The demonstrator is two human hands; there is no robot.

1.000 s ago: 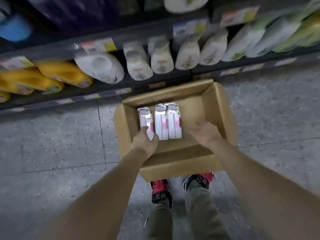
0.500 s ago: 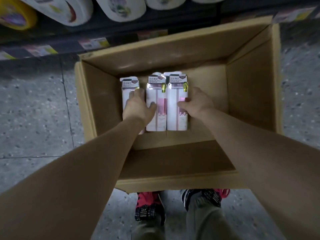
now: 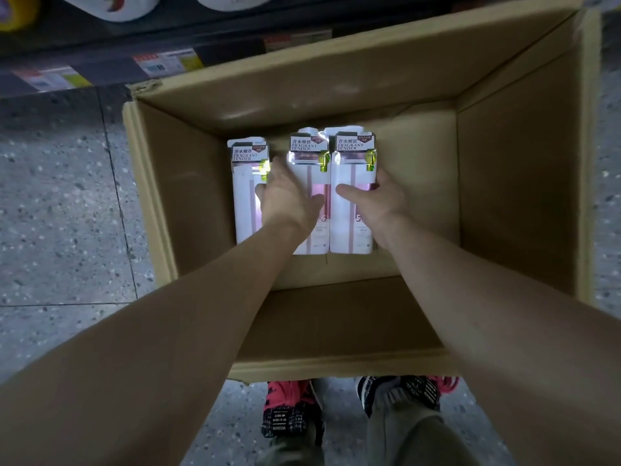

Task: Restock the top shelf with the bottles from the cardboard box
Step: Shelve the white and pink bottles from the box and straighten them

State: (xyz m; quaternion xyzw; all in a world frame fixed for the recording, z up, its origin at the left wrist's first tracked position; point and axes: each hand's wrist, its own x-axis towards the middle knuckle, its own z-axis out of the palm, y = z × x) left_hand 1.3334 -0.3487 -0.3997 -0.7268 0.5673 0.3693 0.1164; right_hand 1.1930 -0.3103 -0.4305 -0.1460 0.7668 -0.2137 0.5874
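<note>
An open cardboard box point(image 3: 524, 169) stands on the floor in front of me. Three white bottles with pink stripes lie side by side on its bottom. My left hand point(image 3: 287, 200) reaches into the gap between the left bottle point(image 3: 245, 213) and the middle bottle point(image 3: 311, 169). Its thumb lies across the middle bottle and its fingers go down that bottle's left side. My right hand point(image 3: 383, 203) clasps the right bottle point(image 3: 353, 169), thumb on its face and fingers along its right side. All the bottles rest on the box floor.
The lowest shelf edge with price tags point(image 3: 161, 63) runs along the top, with white containers point(image 3: 124, 5) and a yellow one point(image 3: 13, 11) above it. Speckled grey floor point(image 3: 60, 203) surrounds the box. My red and black shoes point(image 3: 289, 412) stand at its near edge.
My view has dropped closer to the box. My left hand shifted from the left bottle into the gap beside the middle one. My right hand closed around the right bottle.
</note>
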